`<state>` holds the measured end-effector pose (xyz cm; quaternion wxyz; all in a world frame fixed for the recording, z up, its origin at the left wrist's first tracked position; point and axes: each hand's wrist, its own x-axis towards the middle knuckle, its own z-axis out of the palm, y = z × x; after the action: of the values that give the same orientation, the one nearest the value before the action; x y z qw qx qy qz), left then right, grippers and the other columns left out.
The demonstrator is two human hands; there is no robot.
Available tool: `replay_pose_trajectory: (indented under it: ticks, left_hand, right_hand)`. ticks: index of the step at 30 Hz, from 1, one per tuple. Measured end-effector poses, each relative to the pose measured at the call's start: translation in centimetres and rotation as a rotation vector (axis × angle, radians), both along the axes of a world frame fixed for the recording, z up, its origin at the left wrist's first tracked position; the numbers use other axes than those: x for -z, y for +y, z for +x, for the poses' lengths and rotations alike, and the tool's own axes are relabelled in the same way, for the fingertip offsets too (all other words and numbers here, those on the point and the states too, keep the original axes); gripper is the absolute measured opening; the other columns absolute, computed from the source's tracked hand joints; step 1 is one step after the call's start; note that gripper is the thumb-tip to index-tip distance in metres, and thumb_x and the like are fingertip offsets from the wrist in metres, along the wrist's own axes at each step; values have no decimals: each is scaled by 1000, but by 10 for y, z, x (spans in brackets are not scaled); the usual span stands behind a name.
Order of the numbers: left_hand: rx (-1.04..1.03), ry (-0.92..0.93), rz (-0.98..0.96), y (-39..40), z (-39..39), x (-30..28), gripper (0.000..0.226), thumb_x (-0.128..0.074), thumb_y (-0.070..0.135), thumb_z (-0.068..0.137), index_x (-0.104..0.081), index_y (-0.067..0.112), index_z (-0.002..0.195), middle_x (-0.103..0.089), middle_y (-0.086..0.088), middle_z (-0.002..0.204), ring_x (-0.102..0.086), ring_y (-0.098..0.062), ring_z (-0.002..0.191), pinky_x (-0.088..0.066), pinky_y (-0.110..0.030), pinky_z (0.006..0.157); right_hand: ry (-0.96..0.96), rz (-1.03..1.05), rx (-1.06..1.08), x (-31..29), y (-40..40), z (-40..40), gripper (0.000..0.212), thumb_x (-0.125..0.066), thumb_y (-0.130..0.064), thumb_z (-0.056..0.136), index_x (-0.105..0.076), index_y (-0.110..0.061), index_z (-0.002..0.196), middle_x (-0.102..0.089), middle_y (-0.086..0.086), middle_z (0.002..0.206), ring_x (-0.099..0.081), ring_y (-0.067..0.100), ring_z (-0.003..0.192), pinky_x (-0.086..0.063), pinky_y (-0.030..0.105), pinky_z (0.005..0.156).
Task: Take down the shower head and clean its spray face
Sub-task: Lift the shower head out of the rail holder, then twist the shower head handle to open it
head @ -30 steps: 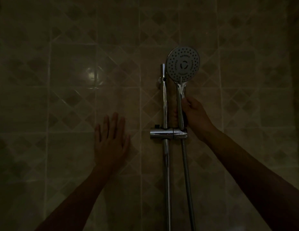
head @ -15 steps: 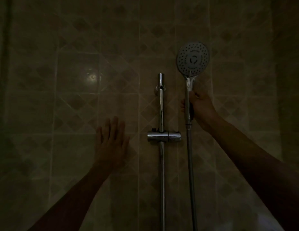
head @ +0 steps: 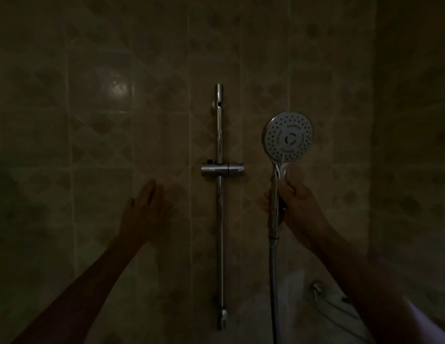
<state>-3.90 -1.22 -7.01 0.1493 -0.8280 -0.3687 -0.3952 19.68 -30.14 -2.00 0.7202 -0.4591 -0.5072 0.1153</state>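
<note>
Rail (head: 219, 204): polished chrome metal, mirror-glossy, smooth. Bracket (head: 222, 169) on rail: same bright chrome finish. Shower head (head: 288, 137): shiny chrome rim, matt pale plastic-looking spray face dotted with dark nozzles. Handle (head: 275, 194): glossy chrome. Hose (head: 274, 281): silvery metal look, duller sheen than rail; texture too dim to tell. Wall tiles (head: 99, 135): glazed ceramic, smooth, semi-glossy, one bright reflection; pale grout lines matt. White fabric (head: 425, 321) at lower right: matt cloth.
</note>
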Motion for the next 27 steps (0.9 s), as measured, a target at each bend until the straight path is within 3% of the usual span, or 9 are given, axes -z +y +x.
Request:
replay_pose_trajectory:
  ticks: [2,5,8,11,13,17,21,24,27]
  left_hand:
    - [104,-33,-89,-10,-8,28,59,-42,41,91,-47,6,138,-48,-22,142,-55,-39,123,-47,-53,95]
    - [193,-68,-375,-53,-13,67,47,-54,33,94,-60,-1,126,-56,-23,134,-54,-37,124,-39,-38,104]
    - [329,-244,-690,-115,-6,109,34,-59,28,91,-67,3,113,-68,-15,114,-64,-28,107,-46,-28,89]
    - [492,-479,-1106,-200,-3,145,29,-56,17,96,-62,4,121,-67,-1,105,-62,-12,95,-44,-26,92]
    - [617,-570,-1281,-249,5,170,28,-56,25,96,-64,9,117,-69,3,103,-63,-11,93,-48,-28,86]
    - [788,-707,-1390,-289,29,225,47,-69,37,84,-65,-3,109,-72,-5,87,-67,-13,73,-51,-26,68]
    - [679,-826,-1318,-311,32,261,42,-61,43,81,-66,5,98,-60,-2,62,-53,-13,55,-44,-28,57]
    - [605,-913,-1352,-322,31,280,37,-54,25,97,-61,-11,99,-45,-1,52,-37,-6,42,-30,-19,45]
    - [525,-959,-1444,-331,32,292,26,-47,15,99,-65,-1,89,-41,7,46,-32,0,36,-24,-13,38]
  right_hand:
    - [53,-20,-44,24,-7,-4,30,-42,-29,100,-57,-2,97,-62,11,79,-61,23,74,-52,42,74]
    - [104,-76,-77,58,-14,-15,30,-45,-32,99,-62,-7,96,-64,11,81,-62,25,77,-52,43,74]
    - [156,-133,-91,90,-18,-32,29,-45,-32,100,-60,-8,97,-64,11,82,-63,25,77,-53,41,73]
    - [219,-179,-137,118,-23,-51,27,-46,-31,99,-60,-8,95,-64,11,80,-63,25,75,-52,44,75]
    - [251,-220,-168,136,-26,-60,27,-48,-31,99,-61,-8,93,-64,11,80,-62,28,76,-48,48,78]
    - [303,-294,-169,168,-37,-78,33,-49,-29,98,-58,3,101,-67,12,81,-63,28,77,-46,51,80]
    - [355,-313,-184,200,-48,-91,26,-49,-24,98,-58,1,99,-66,10,78,-64,22,72,-53,46,76]
    - [469,-328,-180,226,-49,-96,17,-50,-19,97,-55,-3,96,-62,12,77,-64,23,73,-55,38,68]
    - [541,-342,-187,252,-50,-99,16,-47,-16,98,-58,-9,90,-61,7,75,-60,21,73,-47,40,71]
